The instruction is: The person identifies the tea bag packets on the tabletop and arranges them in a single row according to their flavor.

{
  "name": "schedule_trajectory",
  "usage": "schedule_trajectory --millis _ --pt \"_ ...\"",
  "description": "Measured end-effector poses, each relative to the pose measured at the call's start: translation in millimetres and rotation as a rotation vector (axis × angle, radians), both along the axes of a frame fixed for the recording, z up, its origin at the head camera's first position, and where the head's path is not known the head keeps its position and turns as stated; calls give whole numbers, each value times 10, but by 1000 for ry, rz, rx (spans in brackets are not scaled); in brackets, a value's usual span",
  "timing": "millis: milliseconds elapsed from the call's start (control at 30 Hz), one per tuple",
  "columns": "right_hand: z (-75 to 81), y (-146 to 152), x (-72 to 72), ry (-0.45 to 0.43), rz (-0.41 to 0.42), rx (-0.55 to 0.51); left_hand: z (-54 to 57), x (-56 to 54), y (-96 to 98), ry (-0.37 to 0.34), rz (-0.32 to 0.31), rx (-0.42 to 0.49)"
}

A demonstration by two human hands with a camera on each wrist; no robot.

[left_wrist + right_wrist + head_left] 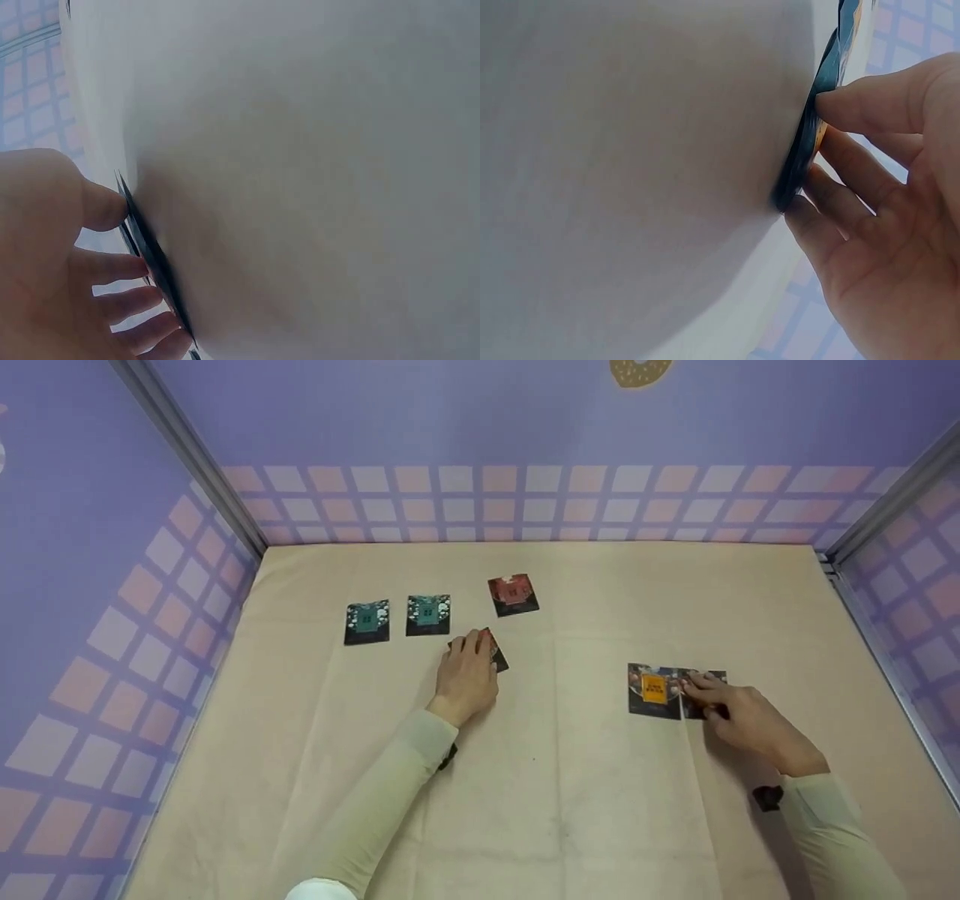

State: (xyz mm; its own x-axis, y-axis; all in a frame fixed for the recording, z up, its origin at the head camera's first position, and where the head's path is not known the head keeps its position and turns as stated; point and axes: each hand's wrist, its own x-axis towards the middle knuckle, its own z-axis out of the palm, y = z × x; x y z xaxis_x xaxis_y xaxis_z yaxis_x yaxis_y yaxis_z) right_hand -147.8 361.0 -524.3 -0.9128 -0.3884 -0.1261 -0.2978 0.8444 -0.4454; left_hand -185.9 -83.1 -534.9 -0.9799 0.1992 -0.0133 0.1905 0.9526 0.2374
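Observation:
Below the red-topped packet, my left hand [466,671] lies over a tilted red-and-black packet [500,662], covering most of it. In the left wrist view, the thumb and fingers meet the edge of this dark packet [154,255], thumb at one end and fingertips along the rest. My right hand [742,716] grips a dark packet [715,673] beside a flat packet with an orange label [654,690]; the two sit edge to edge. Seen from the right wrist, the thumb and fingers hold the glossy dark packet [804,150] close over the cloth.
Two green-and-black packets [367,619] stand side by side at the left; a red-and-black packet [514,594] lies farther back, near the middle. A creased cream cloth [600,795] covers the table. Purple walls with checkered bands [525,502] enclose the back and sides.

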Motion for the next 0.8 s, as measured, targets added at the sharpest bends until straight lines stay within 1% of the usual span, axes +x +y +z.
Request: schedule_trajectory --millis 133,300,400,500,700,800 --pt "0 2 -7 32 23 -7 -12 20 27 -15 -17 -19" --pt "-2 -2 -13 18 11 2 -26 28 78 -34 -50 -62" --pt "10 0 -9 23 8 1 -21 19 112 -29 -74 -102" --pt "17 7 -4 25 8 6 -22 14 140 -43 -93 -127" --pt "9 1 -13 5 4 12 -24 19 183 -53 -106 -120" --pt "1 -5 -17 -14 -11 15 -22 16 216 -55 -122 -110"
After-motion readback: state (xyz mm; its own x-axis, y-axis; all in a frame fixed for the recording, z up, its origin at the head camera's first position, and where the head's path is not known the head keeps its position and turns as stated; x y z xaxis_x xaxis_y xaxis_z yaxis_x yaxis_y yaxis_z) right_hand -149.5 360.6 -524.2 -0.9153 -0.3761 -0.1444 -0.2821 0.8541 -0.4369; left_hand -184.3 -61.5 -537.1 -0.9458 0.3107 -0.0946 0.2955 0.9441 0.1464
